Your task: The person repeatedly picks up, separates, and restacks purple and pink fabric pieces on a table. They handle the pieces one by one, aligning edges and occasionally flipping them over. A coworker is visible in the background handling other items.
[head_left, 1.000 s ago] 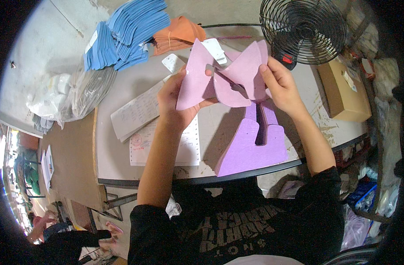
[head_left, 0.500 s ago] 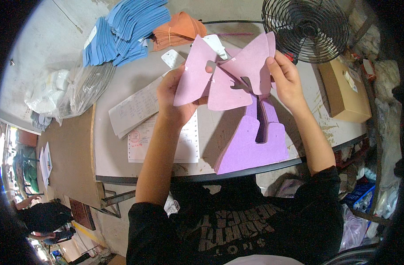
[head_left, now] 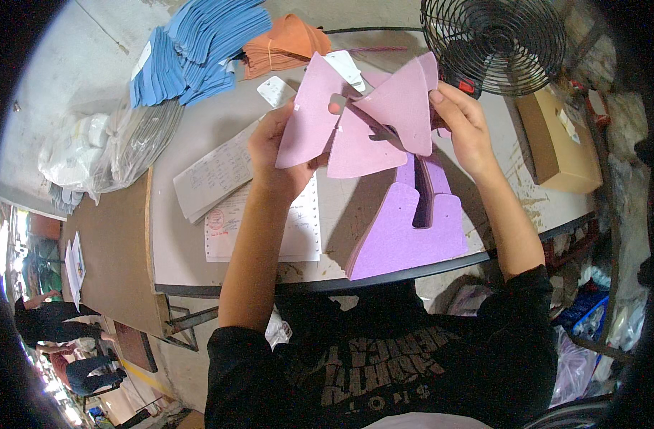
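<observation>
Pale pink cut sheet pieces (head_left: 366, 146), with notches and thin pointed ends, are held up over the table between both hands. My left hand (head_left: 275, 154) is closed on their left side, its thumb at the edge and its fingers behind. My right hand (head_left: 466, 129) pinches the right-hand pieces (head_left: 402, 100) at their outer edge; part of its grip is hidden behind them. Just below, a stack of purple cut pieces (head_left: 413, 247) with a deep notch lies at the table's front edge. My hands do not touch that stack.
Blue cut pieces (head_left: 212, 36) and a tied orange bundle (head_left: 288, 43) lie at the back left. Papers (head_left: 263, 232) rest under my left arm. A black wire fan (head_left: 495, 46) and a cardboard box (head_left: 559, 143) stand at the right. Other people (head_left: 48, 322) are at far left.
The pink pieces and both hands have shifted very slightly left, and the right-hand pieces have turned a little. At far left, the people have changed position.
</observation>
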Tool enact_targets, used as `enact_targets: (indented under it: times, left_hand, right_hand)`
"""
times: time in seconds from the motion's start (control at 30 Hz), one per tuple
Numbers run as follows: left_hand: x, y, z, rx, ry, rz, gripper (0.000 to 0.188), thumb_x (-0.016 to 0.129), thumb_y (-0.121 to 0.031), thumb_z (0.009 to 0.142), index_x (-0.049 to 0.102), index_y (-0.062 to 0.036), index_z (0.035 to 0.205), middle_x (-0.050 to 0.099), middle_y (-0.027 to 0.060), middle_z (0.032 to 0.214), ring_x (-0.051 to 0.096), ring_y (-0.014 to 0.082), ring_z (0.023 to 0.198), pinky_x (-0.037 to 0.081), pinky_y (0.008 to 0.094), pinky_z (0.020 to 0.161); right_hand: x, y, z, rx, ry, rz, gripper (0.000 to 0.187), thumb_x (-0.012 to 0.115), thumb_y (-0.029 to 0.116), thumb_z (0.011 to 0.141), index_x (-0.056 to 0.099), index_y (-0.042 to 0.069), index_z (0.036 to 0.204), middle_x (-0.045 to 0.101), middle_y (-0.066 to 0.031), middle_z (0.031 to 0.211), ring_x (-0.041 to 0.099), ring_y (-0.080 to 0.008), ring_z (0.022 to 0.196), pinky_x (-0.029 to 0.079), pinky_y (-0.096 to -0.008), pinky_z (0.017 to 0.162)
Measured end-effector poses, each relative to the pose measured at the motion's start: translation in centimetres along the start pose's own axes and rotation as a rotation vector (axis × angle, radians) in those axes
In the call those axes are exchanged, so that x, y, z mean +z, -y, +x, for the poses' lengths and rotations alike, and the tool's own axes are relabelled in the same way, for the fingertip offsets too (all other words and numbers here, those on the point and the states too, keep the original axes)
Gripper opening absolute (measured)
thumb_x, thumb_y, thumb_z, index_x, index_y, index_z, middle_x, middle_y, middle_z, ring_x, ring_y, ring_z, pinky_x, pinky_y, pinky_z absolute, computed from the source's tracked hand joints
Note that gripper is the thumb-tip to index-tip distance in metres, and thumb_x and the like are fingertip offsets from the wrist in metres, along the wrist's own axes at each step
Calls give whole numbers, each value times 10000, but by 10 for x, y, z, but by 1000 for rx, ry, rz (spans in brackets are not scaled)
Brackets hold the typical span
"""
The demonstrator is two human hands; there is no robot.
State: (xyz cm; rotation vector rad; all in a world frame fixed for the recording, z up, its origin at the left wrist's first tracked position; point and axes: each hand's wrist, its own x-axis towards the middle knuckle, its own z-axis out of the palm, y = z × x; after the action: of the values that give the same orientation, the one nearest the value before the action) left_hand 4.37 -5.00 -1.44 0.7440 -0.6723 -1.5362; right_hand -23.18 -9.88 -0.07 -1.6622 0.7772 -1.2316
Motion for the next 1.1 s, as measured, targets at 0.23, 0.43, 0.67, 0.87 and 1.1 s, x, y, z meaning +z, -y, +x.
enact_targets:
  times: [0.23,0.43,0.67,0.87,1.1]
  left_hand:
    - [3,0,0,8,9,15,642,507,-399,956,533,25,1438,662,194,1331,650,318,1187,486,452,1047]
    - [4,1,4,27,185,-12,640,440,-320,950,430,-24,1518,678,175,1273,672,270,1117,556,402,942]
    - [9,1,-1,16,210,8,638,465,-310,968,405,-18,1531,610,168,1371,639,255,1195,514,385,1023]
    - [11,2,-5,-4,184,125,606,489,-358,1000,426,-37,1510,607,140,1349,630,256,1206,516,392,1021]
    - [9,7,0,19,208,118,578,510,-351,1003,437,-42,1486,599,160,1340,630,272,1211,532,435,1013]
  right_hand:
    - [0,-5,3,-75,-132,-58,286,544,248,1111,659,-4,1041,558,66,849,507,-52,803,448,-245,716]
    - [18,4,-3,-365,-470,-273,279,558,177,1094,683,-33,1228,712,-65,1055,625,-102,945,513,-282,870]
    - [33,16,-8,-781,125,-618,394,715,105,927,710,60,1318,717,-146,1246,687,-306,1080,550,-388,971]
    - [40,15,-9,-753,247,-668,446,762,71,853,748,123,1295,720,-129,1255,684,-312,1086,551,-406,940]
    - [39,16,-13,-712,255,-737,453,798,113,825,779,226,1263,709,-66,1045,674,-252,939,580,-375,806]
